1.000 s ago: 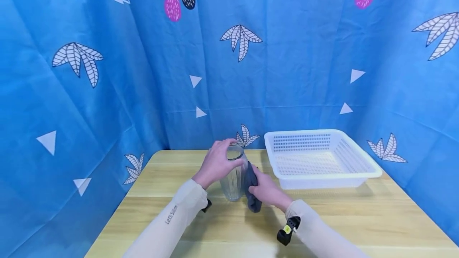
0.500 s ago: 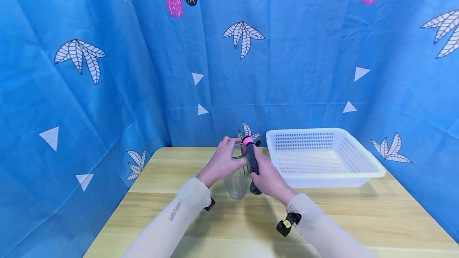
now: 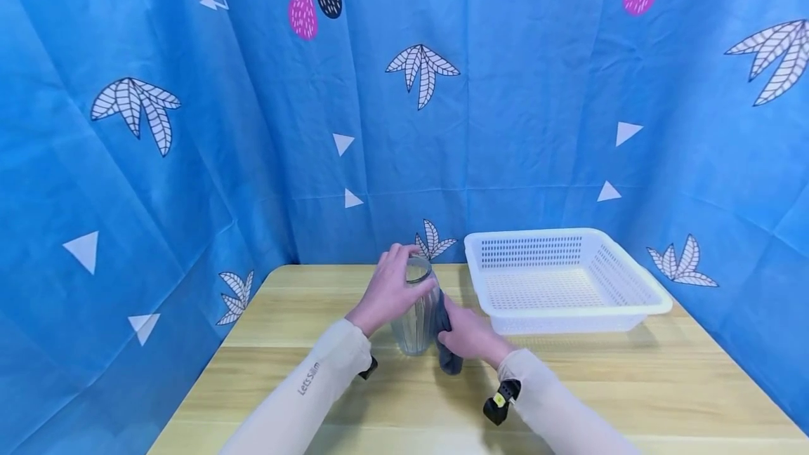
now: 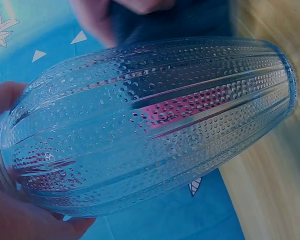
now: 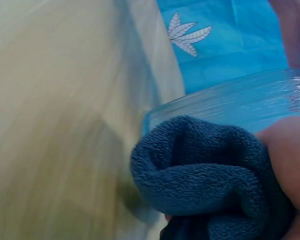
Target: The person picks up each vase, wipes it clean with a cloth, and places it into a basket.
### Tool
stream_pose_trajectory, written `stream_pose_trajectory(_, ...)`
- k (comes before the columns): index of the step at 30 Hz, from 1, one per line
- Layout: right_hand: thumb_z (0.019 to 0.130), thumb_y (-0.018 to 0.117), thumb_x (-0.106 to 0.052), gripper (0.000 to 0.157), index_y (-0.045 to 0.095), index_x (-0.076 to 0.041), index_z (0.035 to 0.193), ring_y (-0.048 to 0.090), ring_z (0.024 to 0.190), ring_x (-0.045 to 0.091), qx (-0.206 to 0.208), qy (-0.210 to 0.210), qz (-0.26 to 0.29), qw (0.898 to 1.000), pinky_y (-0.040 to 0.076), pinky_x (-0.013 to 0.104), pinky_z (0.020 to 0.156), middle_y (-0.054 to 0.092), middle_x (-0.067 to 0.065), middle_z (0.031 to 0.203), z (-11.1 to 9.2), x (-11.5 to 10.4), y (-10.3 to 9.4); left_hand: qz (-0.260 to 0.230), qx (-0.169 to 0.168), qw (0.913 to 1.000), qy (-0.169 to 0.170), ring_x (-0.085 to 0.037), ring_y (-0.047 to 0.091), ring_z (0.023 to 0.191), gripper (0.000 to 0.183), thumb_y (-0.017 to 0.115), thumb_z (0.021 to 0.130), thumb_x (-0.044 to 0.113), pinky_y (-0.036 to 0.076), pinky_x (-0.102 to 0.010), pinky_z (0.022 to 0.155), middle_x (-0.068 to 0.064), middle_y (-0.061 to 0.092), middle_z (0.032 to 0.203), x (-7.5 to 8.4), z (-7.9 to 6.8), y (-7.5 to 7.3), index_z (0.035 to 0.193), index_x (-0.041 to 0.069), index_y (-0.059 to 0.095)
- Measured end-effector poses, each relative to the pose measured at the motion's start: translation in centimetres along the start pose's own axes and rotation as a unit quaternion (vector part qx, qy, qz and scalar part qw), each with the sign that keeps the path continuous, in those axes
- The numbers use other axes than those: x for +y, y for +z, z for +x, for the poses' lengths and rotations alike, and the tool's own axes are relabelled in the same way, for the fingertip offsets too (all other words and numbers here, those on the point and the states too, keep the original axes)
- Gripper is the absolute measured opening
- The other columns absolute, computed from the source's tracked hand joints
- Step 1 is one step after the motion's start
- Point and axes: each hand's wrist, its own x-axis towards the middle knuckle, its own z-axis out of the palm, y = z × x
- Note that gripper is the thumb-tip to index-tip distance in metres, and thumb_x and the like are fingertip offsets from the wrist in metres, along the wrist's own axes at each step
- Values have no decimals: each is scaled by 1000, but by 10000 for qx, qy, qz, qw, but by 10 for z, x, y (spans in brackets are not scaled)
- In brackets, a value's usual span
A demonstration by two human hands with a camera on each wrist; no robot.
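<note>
A clear glass vase [image 3: 413, 325], ribbed and dotted, stands upright on the wooden table. My left hand [image 3: 390, 290] grips it by the rim, thumb on the near side and fingers over the far side. In the left wrist view the glass vase [image 4: 155, 130] fills most of the picture, and a pink patch shows through it. My right hand [image 3: 469, 332] holds a folded dark blue-grey towel [image 3: 450, 357] against the vase's right side. The terry towel [image 5: 205, 175] bulges out below the fingers in the right wrist view, beside the glass.
A white perforated plastic basket [image 3: 569, 311] stands on the table [image 3: 303, 328] to the right of the hands. Blue patterned curtains [image 3: 531, 125] close off the back and sides. Each wrist carries a black strap.
My right hand slid the towel up the vase's side, where a pink part showed near the rim, then came back down. My left hand has kept its grip on the rim.
</note>
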Motion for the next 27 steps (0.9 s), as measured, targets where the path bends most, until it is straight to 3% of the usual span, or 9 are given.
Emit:
stream_pose_trajectory(5, 87, 68, -11, 79, 31, -3, 155, 69, 87, 23, -253, 57, -25, 9997, 56, 43, 79, 69, 23, 115, -3, 6, 4, 130, 19, 9999, -8, -23, 44, 120, 68, 67, 89, 50, 44, -43, 101, 2, 51, 133, 2, 0, 0, 144, 16, 47)
stream_pose_trajectory(19, 88, 69, -11, 84, 24, 0, 158, 70, 91, 27, -332, 44, 15, 9994, 56, 44, 81, 67, 26, 120, -7, 14, 6, 246, -20, 9997, 21, -21, 44, 116, 68, 67, 89, 51, 44, -41, 97, 2, 52, 130, 1, 0, 7, 144, 16, 48)
stream_pose_trajectory(23, 86, 68, -9, 82, 27, -1, 157, 69, 88, 25, -55, -75, 64, 9999, 56, 41, 75, 69, 25, 116, -4, 9, 3, 193, 36, 9998, -53, -21, 45, 118, 68, 68, 89, 51, 46, -42, 98, -1, 49, 132, -1, -5, 3, 143, 16, 48)
stream_pose_trajectory(27, 86, 66, -6, 83, 27, -8, 159, 66, 79, 19, 404, -87, 335, 9986, 54, 35, 68, 69, 23, 113, -3, -1, -13, 73, -17, 9999, -131, -21, 46, 111, 71, 70, 88, 53, 49, -41, 91, -3, 40, 126, 1, -4, -1, 145, 18, 46)
